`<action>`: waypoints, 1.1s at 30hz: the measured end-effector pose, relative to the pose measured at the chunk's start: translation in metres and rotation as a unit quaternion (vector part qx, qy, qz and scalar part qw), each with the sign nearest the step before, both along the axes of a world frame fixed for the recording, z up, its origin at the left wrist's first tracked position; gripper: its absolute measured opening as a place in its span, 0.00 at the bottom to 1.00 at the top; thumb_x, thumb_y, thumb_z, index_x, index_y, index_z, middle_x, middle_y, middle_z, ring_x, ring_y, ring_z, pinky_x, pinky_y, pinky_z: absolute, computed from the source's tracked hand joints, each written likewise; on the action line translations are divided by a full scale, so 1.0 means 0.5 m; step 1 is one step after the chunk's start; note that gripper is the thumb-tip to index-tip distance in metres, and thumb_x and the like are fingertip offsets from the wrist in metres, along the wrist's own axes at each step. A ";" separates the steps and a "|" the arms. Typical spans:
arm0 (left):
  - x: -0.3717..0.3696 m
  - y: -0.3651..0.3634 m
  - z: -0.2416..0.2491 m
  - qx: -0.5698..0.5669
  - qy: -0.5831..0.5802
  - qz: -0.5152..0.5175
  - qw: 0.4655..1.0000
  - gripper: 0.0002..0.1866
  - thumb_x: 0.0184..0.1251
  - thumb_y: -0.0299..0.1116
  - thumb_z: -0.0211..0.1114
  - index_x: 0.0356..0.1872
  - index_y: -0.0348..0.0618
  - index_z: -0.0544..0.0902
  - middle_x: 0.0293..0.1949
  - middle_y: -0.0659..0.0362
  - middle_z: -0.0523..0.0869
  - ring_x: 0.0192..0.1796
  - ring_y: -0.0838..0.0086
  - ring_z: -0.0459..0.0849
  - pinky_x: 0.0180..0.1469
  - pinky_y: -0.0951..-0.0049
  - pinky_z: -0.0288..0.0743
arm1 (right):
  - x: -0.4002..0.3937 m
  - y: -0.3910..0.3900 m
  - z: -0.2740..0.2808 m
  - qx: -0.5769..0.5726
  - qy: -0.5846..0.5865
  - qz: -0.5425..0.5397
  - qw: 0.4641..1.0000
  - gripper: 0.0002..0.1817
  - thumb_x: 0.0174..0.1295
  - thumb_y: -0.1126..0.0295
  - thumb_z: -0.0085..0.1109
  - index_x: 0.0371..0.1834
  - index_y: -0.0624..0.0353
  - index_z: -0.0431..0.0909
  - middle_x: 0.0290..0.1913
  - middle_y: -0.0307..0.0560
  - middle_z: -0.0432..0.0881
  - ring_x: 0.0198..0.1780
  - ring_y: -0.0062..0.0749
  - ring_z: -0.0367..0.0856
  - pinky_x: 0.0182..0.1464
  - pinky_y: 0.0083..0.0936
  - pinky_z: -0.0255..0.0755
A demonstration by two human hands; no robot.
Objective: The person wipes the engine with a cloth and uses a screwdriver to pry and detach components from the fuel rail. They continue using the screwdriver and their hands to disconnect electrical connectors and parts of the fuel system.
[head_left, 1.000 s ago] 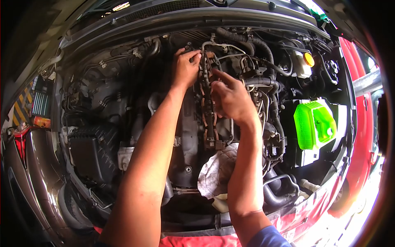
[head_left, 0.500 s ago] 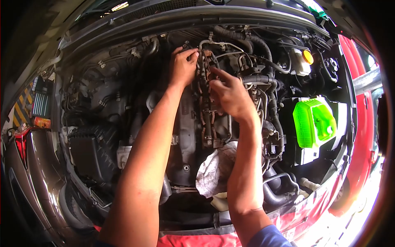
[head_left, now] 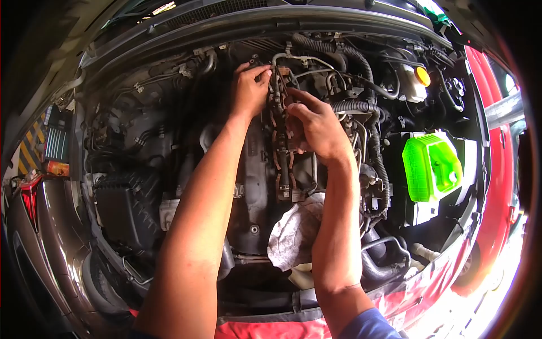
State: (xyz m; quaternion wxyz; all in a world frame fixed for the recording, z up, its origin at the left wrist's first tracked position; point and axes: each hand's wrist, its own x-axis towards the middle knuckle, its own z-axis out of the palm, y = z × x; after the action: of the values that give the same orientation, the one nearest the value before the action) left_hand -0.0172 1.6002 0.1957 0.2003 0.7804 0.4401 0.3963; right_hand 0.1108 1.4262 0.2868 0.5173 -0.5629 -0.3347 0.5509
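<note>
I look down into an open car engine bay. A long rust-brown metal rail (head_left: 282,164) with clips runs down the middle of the engine. My left hand (head_left: 251,90) pinches the rail's far end with fingertips. My right hand (head_left: 317,129) curls around the rail's upper part from the right, fingers closed against it. Both forearms reach in from the bottom of the view. What the fingers grip underneath is hidden.
A dirty white rag (head_left: 293,231) lies below the rail's near end. A bright green cover (head_left: 432,166) sits at right, a yellow-capped white reservoir (head_left: 415,82) at far right, black hoses (head_left: 361,62) at the back, a black air box (head_left: 127,209) at left, red bodywork (head_left: 491,169) at right.
My right hand's pointing finger has folded down and the hand has closed onto the rail. My left hand has stayed at the rail's far end. The view shifted slightly.
</note>
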 end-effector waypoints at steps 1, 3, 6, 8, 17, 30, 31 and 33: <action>0.000 0.000 0.002 -0.002 0.002 0.004 1.000 0.14 0.76 0.41 0.69 0.54 0.47 0.93 0.55 0.49 0.92 0.69 0.50 0.81 0.72 0.58 0.73 | -0.001 0.005 -0.018 0.016 -0.081 0.004 0.997 0.29 0.76 0.64 0.57 0.77 0.66 0.72 0.27 0.39 0.80 0.26 0.20 0.78 0.29 0.22 0.73; -0.002 0.001 0.006 0.004 0.004 0.001 1.000 0.14 0.76 0.40 0.69 0.54 0.48 0.93 0.55 0.50 0.92 0.69 0.50 0.81 0.72 0.58 0.73 | -0.005 0.013 -0.051 0.046 -0.224 0.011 0.973 0.30 0.75 0.64 0.58 0.77 0.64 0.72 0.29 0.42 0.82 0.28 0.22 0.80 0.32 0.24 0.76; 0.003 -0.002 0.002 0.015 -0.010 0.000 1.000 0.13 0.74 0.40 0.69 0.51 0.47 0.94 0.53 0.51 0.93 0.67 0.50 0.82 0.71 0.58 0.73 | -0.016 0.013 -0.070 0.094 -0.406 0.003 0.909 0.30 0.74 0.65 0.59 0.77 0.63 0.72 0.32 0.46 0.85 0.30 0.24 0.83 0.38 0.26 0.80; -0.001 0.002 -0.001 0.016 -0.012 -0.002 1.000 0.13 0.75 0.39 0.69 0.51 0.47 0.94 0.52 0.52 0.93 0.67 0.50 0.82 0.71 0.58 0.73 | -0.028 0.014 -0.075 0.106 -0.472 0.005 0.875 0.30 0.74 0.66 0.59 0.77 0.64 0.72 0.31 0.47 0.84 0.31 0.24 0.83 0.33 0.25 0.78; -0.002 -0.003 0.003 0.007 0.004 0.004 1.000 0.14 0.80 0.38 0.63 0.55 0.45 0.92 0.55 0.51 0.92 0.69 0.51 0.81 0.72 0.57 0.73 | -0.021 0.014 -0.005 0.018 0.142 -0.078 0.987 0.20 0.76 0.66 0.55 0.66 0.67 0.76 0.28 0.44 0.79 0.15 0.24 0.69 0.16 0.25 0.61; -0.006 0.024 -0.020 0.000 -0.066 -0.030 0.997 0.12 0.78 0.35 0.65 0.53 0.44 0.92 0.49 0.47 0.92 0.64 0.48 0.84 0.67 0.55 0.76 | -0.150 0.030 -0.019 0.053 0.332 -0.060 0.940 0.16 0.77 0.67 0.55 0.62 0.60 0.69 0.30 0.43 0.79 0.21 0.28 0.79 0.18 0.26 0.72; -0.007 0.032 -0.028 0.000 -0.083 -0.038 0.996 0.12 0.76 0.35 0.66 0.51 0.44 0.92 0.47 0.46 0.92 0.62 0.46 0.85 0.65 0.53 0.77 | -0.156 0.031 -0.020 0.053 0.327 -0.056 0.942 0.17 0.77 0.67 0.56 0.63 0.61 0.69 0.31 0.44 0.80 0.22 0.28 0.80 0.20 0.26 0.75; -0.013 0.034 -0.024 0.006 -0.087 -0.052 0.995 0.12 0.77 0.35 0.65 0.53 0.43 0.91 0.45 0.47 0.93 0.53 0.50 0.89 0.58 0.59 0.82 | -0.161 0.034 -0.025 0.052 0.325 -0.050 0.943 0.19 0.77 0.66 0.58 0.65 0.62 0.68 0.33 0.44 0.81 0.25 0.28 0.83 0.23 0.28 0.81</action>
State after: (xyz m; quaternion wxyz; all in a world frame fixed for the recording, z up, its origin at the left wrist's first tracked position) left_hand -0.0236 1.6174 0.1835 0.2538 0.7662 0.3773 0.4540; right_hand 0.0302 1.4430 0.2745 0.6534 -0.3417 -0.1484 0.6590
